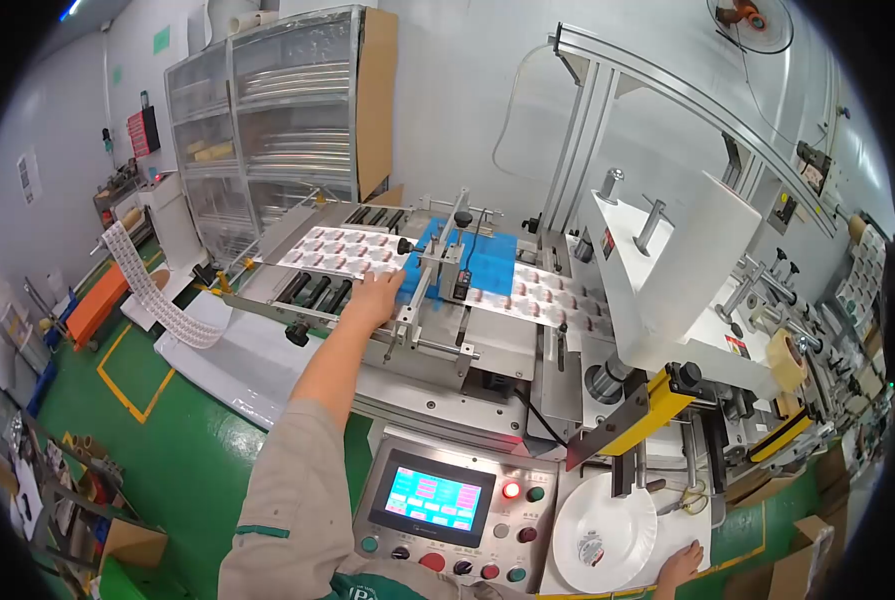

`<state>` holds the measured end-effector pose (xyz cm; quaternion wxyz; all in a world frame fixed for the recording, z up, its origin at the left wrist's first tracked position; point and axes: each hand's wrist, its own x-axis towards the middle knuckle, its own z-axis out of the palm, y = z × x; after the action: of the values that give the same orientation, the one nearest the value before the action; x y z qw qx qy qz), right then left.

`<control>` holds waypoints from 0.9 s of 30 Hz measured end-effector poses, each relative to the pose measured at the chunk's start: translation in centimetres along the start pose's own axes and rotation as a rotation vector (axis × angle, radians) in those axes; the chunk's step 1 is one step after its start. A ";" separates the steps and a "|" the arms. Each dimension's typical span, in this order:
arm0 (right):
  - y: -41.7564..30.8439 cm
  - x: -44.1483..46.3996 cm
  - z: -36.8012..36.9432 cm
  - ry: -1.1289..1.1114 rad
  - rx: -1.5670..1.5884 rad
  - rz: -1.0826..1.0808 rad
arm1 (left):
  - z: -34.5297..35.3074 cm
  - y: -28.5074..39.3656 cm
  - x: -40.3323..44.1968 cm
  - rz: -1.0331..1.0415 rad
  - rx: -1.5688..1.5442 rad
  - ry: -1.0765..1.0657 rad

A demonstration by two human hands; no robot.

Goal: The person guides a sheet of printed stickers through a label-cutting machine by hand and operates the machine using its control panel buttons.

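Note:
My left hand [371, 297] reaches over the machine and rests at the near edge of a printed sheet [342, 250], its fingers spread. Right of it, a blue sheet [491, 262] lies under a metal bracket with a black knob. The printed web [537, 295] comes out on the far side of the bracket. My right hand [679, 568] lies low at the right on a white surface, fingers stretched out, beside a round white plate [607, 530] with a small printed label on it.
A control panel with a lit touchscreen [433, 492] and buttons stands in front. Scissors [692, 497] lie by the plate. A yellow guard bar [647, 415] and white press block [657, 290] rise at the right. A printed strip [142, 285] hangs at the left.

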<state>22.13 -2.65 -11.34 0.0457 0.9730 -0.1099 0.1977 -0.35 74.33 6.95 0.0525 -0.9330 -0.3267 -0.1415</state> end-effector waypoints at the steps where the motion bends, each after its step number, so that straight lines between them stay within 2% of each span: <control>1: -0.1 0.0 0.0 -0.005 0.003 0.008 | -0.1 0.1 -0.1 -0.008 0.021 0.005; 5: 0.0 0.3 -0.4 -0.033 0.051 0.017 | -0.8 0.0 0.0 -0.005 -0.043 -0.003; 14: 0.3 0.3 0.7 -0.022 0.034 -0.004 | -0.1 0.1 0.0 -0.017 0.021 0.026; 15: 0.3 0.3 0.6 -0.043 0.030 0.008 | -0.4 0.1 -0.1 0.023 0.019 0.085; 16: 0.3 0.3 0.6 -0.024 0.019 -0.003 | -0.6 0.3 -0.2 -0.010 -0.002 0.033; 18: 0.3 0.4 0.1 -0.051 0.007 0.012 | -0.1 -0.2 0.0 0.010 -0.020 0.082; 27: 0.1 0.2 0.3 -0.032 0.019 0.008 | 0.2 0.0 0.2 -0.053 -0.026 0.051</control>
<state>22.42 -2.84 -11.54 0.0340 0.9760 -0.1126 0.1832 -0.22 74.48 6.82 0.0449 -0.9207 -0.3482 -0.1706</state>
